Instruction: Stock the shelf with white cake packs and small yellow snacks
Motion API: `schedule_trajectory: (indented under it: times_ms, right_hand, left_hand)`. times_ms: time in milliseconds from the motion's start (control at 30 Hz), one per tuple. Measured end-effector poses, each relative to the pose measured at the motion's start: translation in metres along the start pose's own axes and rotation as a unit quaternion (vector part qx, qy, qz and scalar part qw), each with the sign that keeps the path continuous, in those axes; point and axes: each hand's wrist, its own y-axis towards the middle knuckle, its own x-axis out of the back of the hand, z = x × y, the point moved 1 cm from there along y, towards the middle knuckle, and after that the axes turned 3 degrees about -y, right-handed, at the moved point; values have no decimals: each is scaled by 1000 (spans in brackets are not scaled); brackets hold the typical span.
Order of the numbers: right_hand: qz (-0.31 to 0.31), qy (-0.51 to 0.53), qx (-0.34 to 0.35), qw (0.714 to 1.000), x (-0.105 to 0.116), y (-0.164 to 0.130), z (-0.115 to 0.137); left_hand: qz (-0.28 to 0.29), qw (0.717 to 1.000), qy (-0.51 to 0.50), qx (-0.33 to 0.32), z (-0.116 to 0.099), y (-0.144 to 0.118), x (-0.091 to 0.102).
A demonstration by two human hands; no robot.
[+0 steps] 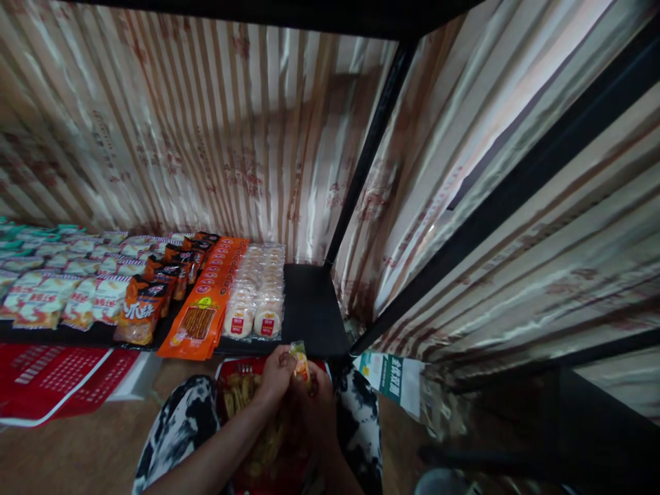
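Observation:
My left hand [275,377] and my right hand [318,405] meet over a red bag [242,392] of small snack packets that rests between my knees. Together both hands pinch one small clear packet [300,363] with yellow-orange contents, just in front of the black shelf [309,309]. On that shelf lie rows of snacks: clear packs of round white cakes [258,292], orange flat packs [206,309], and dark orange bags [147,309]. The right end of the shelf is bare.
White-and-red snack bags [56,289] fill the shelf's left side. A striped curtain [216,137] hangs behind. A black shelf post [368,148] rises at the corner. Red printed sheets [51,378] lie on the floor at left, a green-and-white carton [389,377] at right.

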Motion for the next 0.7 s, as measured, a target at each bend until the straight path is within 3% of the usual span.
schedule_trajectory:
  times_ms: [133, 233, 433, 567, 700]
  right_hand:
    - [21, 5, -8, 1000, 3, 7, 0]
    - [-1, -11, 0, 1000, 5, 13, 0]
    - [-7, 16, 20, 1000, 11, 31, 11]
    - [8, 27, 6, 1000, 10, 49, 20]
    - [-24, 3, -6, 1000, 5, 76, 21]
  left_hand:
    - [14, 999, 42, -19, 4, 7, -1]
    - [32, 998, 43, -19, 5, 11, -5]
    - [58, 997, 11, -44, -13, 21, -20]
    - [44, 997, 18, -61, -28, 34, -29]
    - [7, 996, 59, -74, -34, 53, -39]
